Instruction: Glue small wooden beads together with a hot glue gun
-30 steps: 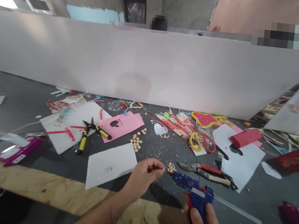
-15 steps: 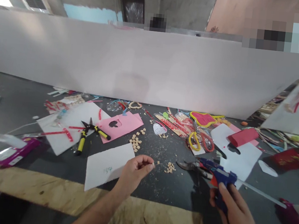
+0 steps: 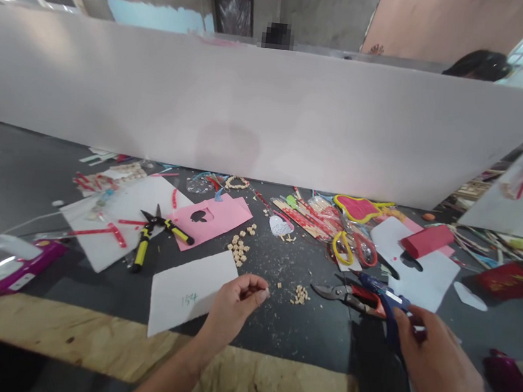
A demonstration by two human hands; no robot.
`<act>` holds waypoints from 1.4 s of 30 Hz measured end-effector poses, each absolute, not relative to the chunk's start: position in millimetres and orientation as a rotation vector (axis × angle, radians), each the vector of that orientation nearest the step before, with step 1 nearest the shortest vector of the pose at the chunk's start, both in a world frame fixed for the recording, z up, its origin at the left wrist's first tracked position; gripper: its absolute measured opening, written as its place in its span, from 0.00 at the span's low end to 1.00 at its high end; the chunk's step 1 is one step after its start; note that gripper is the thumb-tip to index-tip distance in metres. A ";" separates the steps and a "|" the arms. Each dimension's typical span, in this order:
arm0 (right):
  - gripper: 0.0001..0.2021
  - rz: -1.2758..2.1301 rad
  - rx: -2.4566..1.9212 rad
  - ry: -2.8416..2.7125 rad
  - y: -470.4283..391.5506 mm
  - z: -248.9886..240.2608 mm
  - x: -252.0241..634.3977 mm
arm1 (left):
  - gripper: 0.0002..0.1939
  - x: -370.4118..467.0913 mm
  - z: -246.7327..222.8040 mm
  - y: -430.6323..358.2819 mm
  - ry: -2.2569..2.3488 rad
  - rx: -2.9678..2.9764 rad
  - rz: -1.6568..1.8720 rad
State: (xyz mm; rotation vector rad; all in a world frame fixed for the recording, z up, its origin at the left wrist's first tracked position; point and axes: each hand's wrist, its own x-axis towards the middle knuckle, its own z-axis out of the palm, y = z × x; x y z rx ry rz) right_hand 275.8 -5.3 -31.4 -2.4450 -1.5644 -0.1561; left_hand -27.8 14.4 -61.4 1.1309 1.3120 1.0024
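My left hand (image 3: 237,302) is held in a pinch above the dark tabletop, right of a white card (image 3: 193,292) with green handwriting. Whatever sits between thumb and forefinger is too small to make out. Just beyond the fingertips lie a small wooden bit (image 3: 279,285) and a little heap of wooden pieces (image 3: 300,295). On the right, my right hand (image 3: 442,365) has its fingers round a blue hot glue gun (image 3: 388,300), low over the table. The gun's front end overlaps the red-handled pruning shears (image 3: 340,293); whether they touch, I cannot tell.
Yellow-and-black pliers (image 3: 147,240) rest left of pink paper (image 3: 212,219). Scissors (image 3: 342,248) with yellow and red handles, a red roll (image 3: 427,240) and cut white paper (image 3: 423,278) lie at right. A white partition (image 3: 270,109) stands behind; purple devices (image 3: 23,267) flank both sides.
My right hand has moved rightward and down, and the glue gun has turned and dropped toward the table beside the shears. My left hand keeps its pinch almost in place.
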 end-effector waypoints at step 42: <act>0.06 0.189 -1.388 -2.497 56.5 -67.8 139.4 | 0.09 -29.5 -71.3 13.2 1.241 1.121 1.034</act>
